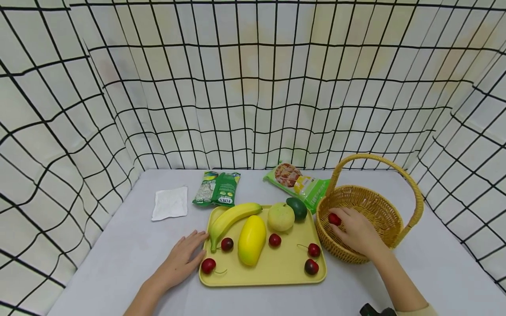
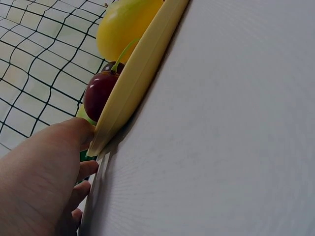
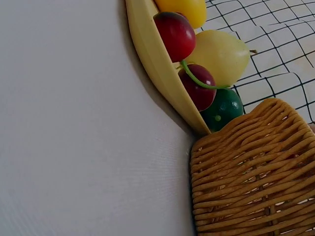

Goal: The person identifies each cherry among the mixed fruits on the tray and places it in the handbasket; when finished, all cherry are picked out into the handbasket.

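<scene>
- Left hand [image 1: 179,261]: fingers extended, gripping nothing, touching the left edge of the yellow tray [image 1: 272,274].
- Banana [image 1: 233,215]: on the tray, just right of the left hand.
- Right hand [image 1: 356,230]: inside the wicker basket [image 1: 336,250], fingers curled, pinching a red cherry [image 1: 334,219].

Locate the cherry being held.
In the head view, the cherry is right of the yellow tray, held by the right hand at the left side of the wicker basket.
</scene>
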`<state>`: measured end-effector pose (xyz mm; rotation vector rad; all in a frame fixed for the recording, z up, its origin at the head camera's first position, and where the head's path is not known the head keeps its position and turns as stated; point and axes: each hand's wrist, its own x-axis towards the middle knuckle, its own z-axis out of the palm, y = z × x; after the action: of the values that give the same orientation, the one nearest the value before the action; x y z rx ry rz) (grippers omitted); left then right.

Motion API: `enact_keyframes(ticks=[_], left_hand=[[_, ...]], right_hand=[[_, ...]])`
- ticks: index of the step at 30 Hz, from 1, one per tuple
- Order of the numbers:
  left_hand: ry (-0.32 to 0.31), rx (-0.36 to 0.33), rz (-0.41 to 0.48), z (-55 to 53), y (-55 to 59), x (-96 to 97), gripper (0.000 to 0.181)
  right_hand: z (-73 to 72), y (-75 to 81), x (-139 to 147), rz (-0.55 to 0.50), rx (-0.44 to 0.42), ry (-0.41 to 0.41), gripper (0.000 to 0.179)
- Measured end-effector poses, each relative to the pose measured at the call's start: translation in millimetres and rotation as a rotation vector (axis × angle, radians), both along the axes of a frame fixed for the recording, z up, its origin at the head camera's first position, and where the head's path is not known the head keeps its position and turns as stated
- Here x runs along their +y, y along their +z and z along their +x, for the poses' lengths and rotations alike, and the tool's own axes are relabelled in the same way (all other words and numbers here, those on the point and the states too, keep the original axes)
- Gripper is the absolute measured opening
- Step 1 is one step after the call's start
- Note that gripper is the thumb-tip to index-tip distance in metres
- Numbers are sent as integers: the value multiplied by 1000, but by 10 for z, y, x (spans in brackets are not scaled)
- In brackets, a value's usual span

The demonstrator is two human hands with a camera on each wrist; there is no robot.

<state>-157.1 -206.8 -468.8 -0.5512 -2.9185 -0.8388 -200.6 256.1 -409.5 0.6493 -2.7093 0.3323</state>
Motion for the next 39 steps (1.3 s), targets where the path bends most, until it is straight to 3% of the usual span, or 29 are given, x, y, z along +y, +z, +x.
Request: enact_keyframes(ticks=[21, 27, 39], left_hand=[[-1, -5, -3, -2, 0, 14, 45], [-3, 4, 4, -8, -1, 4, 44], [3, -13, 2, -11, 11, 2, 45]], right_hand=[[-187, -139, 142, 61, -143, -30, 31], [-196, -151, 147, 65, -212, -21, 30], [-176, -160, 140, 68, -248, -22, 32]])
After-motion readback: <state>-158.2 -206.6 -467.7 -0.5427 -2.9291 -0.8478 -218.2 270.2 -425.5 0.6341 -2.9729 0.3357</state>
